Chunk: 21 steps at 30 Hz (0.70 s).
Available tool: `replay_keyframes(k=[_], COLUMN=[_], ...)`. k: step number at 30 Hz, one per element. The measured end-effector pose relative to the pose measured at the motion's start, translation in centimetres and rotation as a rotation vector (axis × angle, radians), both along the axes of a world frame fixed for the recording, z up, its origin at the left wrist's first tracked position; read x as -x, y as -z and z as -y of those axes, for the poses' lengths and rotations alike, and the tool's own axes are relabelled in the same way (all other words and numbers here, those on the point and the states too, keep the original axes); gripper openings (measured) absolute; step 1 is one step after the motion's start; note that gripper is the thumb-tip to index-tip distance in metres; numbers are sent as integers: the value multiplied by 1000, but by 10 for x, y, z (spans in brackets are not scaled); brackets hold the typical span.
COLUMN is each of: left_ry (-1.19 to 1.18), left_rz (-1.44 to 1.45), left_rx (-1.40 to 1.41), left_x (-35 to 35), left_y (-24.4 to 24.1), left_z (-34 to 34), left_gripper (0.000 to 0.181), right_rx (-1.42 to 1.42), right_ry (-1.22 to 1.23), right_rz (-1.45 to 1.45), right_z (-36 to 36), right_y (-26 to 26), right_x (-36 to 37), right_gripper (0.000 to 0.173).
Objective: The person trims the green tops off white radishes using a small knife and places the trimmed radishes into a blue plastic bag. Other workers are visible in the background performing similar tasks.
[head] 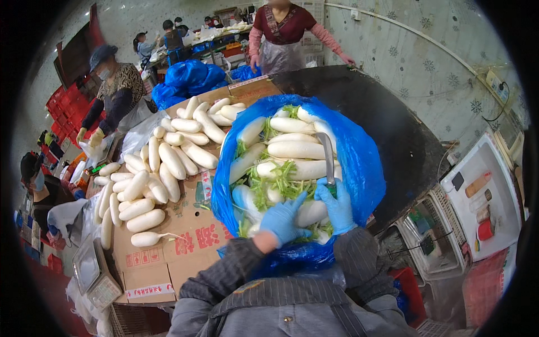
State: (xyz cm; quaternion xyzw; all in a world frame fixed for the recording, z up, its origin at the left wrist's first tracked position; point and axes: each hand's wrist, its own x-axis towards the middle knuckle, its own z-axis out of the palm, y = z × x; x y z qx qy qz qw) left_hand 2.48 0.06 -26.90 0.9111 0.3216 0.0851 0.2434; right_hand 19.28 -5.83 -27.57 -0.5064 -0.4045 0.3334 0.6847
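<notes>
A large blue plastic bag [362,168] stands with its mouth spread wide, full of white radishes [297,150] with cut green leaf stubs [281,176]. In a blue glove, my right hand [337,206] grips the green handle of a curved knife [327,153] at the bag's near right side; the blade points away from me over the radishes. My left hand [283,221], also gloved in blue, rests with spread fingers on a radish [310,214] near the bag's front; whether it grips the radish is unclear.
Trimmed radishes [172,161] lie piled on cardboard [185,269] to the left. A scale [96,269] sits at the near left edge. Dark tabletop [362,97] stretches behind the bag. A white foam box [484,202] and crates stand right. People stand at the left and across the table.
</notes>
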Motion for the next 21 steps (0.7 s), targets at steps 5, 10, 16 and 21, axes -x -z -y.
replay_keyframes(k=[5, 10, 16, 21], left_ry=[37, -163, -185, -187], left_rz=[17, 470, 754, 764], left_rx=[-99, 183, 484, 490], left_x=[7, 61, 86, 94], left_y=[19, -13, -41, -35], left_z=[-16, -33, -31, -27], left_gripper=[88, 85, 88, 90], right_rx=[30, 100, -150, -153], right_ry=[145, 226, 321, 349], right_rz=[21, 552, 1148, 1377], right_z=[23, 37, 3, -17], right_y=[1, -21, -55, -76], right_x=[-7, -18, 3, 8], right_gripper=[29, 24, 42, 44])
